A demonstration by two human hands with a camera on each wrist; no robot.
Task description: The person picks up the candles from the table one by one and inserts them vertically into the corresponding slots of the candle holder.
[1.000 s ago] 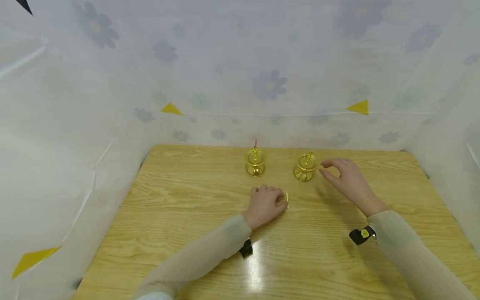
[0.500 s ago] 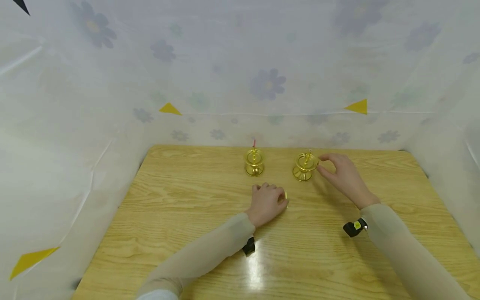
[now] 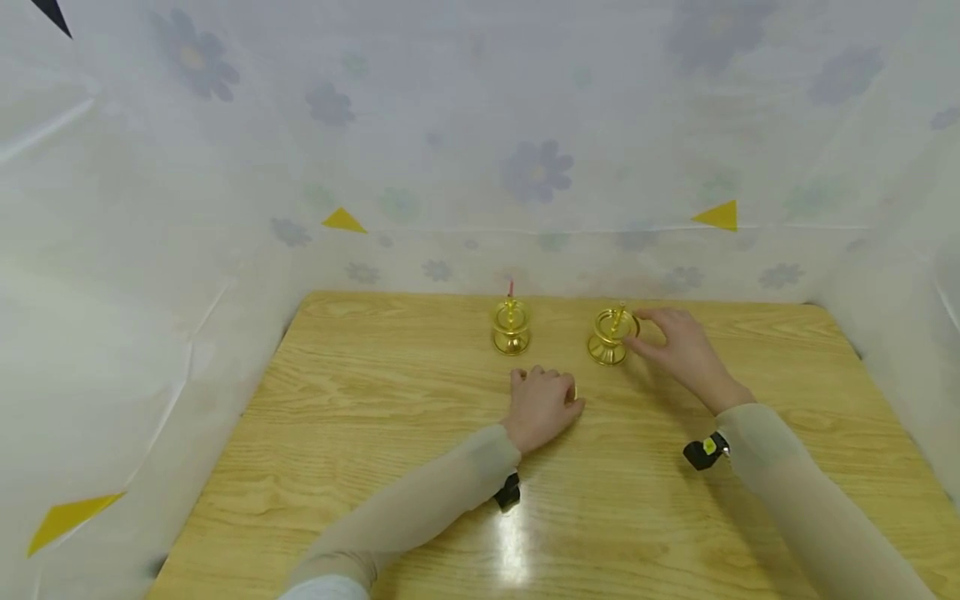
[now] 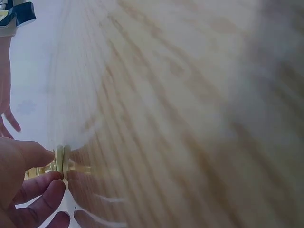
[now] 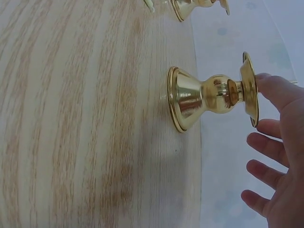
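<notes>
right hand (image 3: 678, 346) sat loosely open, thumb touching the rim of the upright gold candle holder (image 3: 611, 335) just to its left. left hand (image 3: 542, 404) pinched a small yellow candle (image 4: 60, 158), nearer the person.

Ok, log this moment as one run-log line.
left hand: pinches small yellow candle on table | right hand: thumb touches rim of right gold candle holder | left gold candle holder: upright, untouched
</notes>
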